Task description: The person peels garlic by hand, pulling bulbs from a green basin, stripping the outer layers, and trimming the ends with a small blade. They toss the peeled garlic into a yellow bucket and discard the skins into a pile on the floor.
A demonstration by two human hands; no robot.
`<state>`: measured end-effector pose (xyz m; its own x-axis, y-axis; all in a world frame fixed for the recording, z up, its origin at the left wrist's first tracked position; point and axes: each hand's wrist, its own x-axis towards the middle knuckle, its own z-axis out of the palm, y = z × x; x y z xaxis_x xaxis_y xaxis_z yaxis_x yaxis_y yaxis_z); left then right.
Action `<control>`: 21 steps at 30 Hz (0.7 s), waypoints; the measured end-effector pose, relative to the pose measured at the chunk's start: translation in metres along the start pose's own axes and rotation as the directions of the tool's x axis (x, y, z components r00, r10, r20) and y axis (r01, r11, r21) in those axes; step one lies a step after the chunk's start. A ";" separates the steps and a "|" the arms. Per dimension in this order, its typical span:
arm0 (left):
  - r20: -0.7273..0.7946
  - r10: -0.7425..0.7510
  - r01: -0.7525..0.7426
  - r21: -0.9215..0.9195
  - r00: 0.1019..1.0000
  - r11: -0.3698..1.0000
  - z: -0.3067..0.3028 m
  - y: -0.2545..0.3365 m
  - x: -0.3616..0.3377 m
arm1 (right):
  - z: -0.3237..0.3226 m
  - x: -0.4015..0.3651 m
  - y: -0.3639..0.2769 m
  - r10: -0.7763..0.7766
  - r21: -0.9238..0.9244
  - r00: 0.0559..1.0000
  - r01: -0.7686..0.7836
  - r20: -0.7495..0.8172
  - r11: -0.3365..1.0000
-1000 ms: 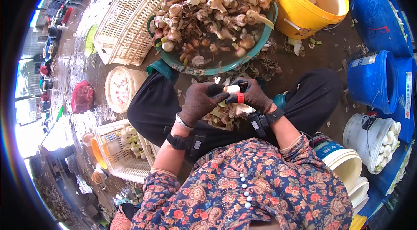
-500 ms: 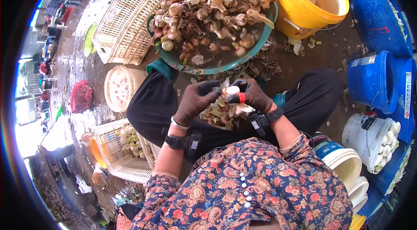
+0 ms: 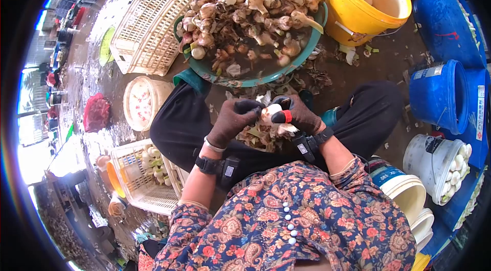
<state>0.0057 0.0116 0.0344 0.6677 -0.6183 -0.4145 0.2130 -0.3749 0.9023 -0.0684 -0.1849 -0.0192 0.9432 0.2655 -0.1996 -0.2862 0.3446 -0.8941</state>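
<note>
Both hands wear dark gloves and meet above my lap. My right hand, with red tape round a finger, is closed on a white garlic bulb. From the other side, the bent fingers of my left hand pinch at the bulb's papery skin; the exact grip is partly hidden. Loose husks lie beneath the hands. Just beyond is a teal basin heaped with unpeeled, soil-stained garlic.
A yellow bucket stands beyond on the right, blue buckets and a white bucket of peeled bulbs nearer. On the left are white crates, a round tub and a red mesh bag.
My left hand's fingers have shifted slightly at the bulb, and more of its smooth white surface shows. My right hand still holds it.
</note>
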 end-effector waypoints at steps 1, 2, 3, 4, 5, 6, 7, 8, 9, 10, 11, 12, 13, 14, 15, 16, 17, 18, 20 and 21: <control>-0.038 -0.027 0.023 -0.106 0.999 0.994 0.000 0.000 -0.002 | 0.000 0.000 0.000 0.001 0.000 1.000 -0.001 0.000 1.000; -0.038 -0.027 0.022 -0.106 0.999 0.994 -0.001 0.000 -0.003 | 0.000 0.001 0.000 -0.029 0.009 0.999 0.029 -0.029 1.000; -0.036 -0.019 0.014 -0.137 0.999 0.990 -0.001 0.000 -0.004 | 0.000 0.002 -0.001 -0.058 0.017 0.997 0.059 -0.059 0.998; -0.034 -0.010 0.005 -0.168 0.999 0.986 -0.002 0.000 -0.005 | 0.002 0.002 -0.003 -0.059 0.017 0.996 0.060 -0.059 0.998; -0.018 0.059 -0.061 -0.148 0.998 0.987 0.001 -0.004 -0.003 | 0.003 0.003 -0.006 0.015 0.033 0.995 -0.012 -0.098 0.999; -0.018 0.060 -0.062 -0.148 0.998 0.987 0.007 -0.005 -0.004 | 0.004 0.002 -0.008 0.090 0.052 0.987 -0.083 -0.135 0.995; -0.072 0.119 -0.123 -0.045 0.990 0.991 0.015 -0.004 -0.006 | 0.004 0.001 -0.010 0.155 0.072 0.980 -0.147 -0.123 0.987; -0.118 0.183 -0.177 0.060 0.976 0.982 0.021 -0.002 -0.007 | 0.004 0.002 -0.009 0.154 0.072 0.980 -0.146 -0.124 0.987; -0.142 0.213 -0.186 0.183 0.967 0.965 0.024 0.000 -0.007 | 0.005 0.002 -0.006 0.159 0.085 0.980 -0.149 -0.121 0.985; -0.141 0.212 -0.185 0.183 0.967 0.966 0.025 -0.003 -0.004 | 0.005 0.002 -0.004 0.164 0.098 0.979 -0.153 -0.118 0.983; -0.148 0.226 -0.202 0.162 0.963 0.966 0.025 -0.008 0.000 | 0.005 0.001 -0.001 0.165 0.097 0.979 -0.153 -0.119 0.983; -0.155 0.241 -0.219 0.142 0.958 0.965 0.026 -0.012 0.003 | 0.004 0.001 0.002 0.158 0.107 0.984 -0.148 -0.085 0.983; -0.153 0.242 -0.221 0.142 0.958 0.965 0.028 -0.010 0.004 | 0.003 0.001 0.005 0.148 0.117 0.987 -0.142 -0.053 0.983; -0.174 0.273 -0.238 0.197 0.946 0.951 0.031 -0.006 0.003 | 0.002 0.001 0.007 0.147 0.118 0.987 -0.140 -0.057 0.983; -0.194 0.303 -0.251 0.252 0.933 0.935 0.033 -0.004 0.003 | 0.002 0.001 0.010 0.070 0.036 0.996 -0.068 -0.054 0.997; -0.194 0.302 -0.250 0.253 0.933 0.935 0.035 -0.004 0.003 | 0.004 0.002 0.010 -0.008 -0.047 0.999 0.006 -0.043 0.999; -0.239 0.307 -0.255 0.222 0.921 0.941 0.036 -0.004 0.004 | 0.005 0.002 0.009 -0.007 -0.045 0.999 0.006 -0.043 0.999; -0.285 0.309 -0.262 0.191 0.908 0.946 0.036 -0.004 0.005 | 0.007 0.000 0.009 0.041 0.079 0.999 -0.041 0.000 0.996; -0.214 0.372 -0.289 0.339 0.903 0.895 0.029 -0.005 0.008 | 0.008 -0.002 0.009 0.085 0.198 0.995 -0.093 0.051 0.976; -0.131 0.424 -0.318 0.478 0.896 0.819 0.025 -0.006 0.010 | 0.006 -0.003 0.011 0.094 0.178 0.993 -0.104 0.067 0.979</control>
<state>-0.0071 -0.0099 0.0223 0.7820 -0.6227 0.0266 -0.3785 -0.4405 0.8141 -0.0754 -0.1766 -0.0263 0.8988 0.3566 -0.2551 -0.4084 0.4696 -0.7827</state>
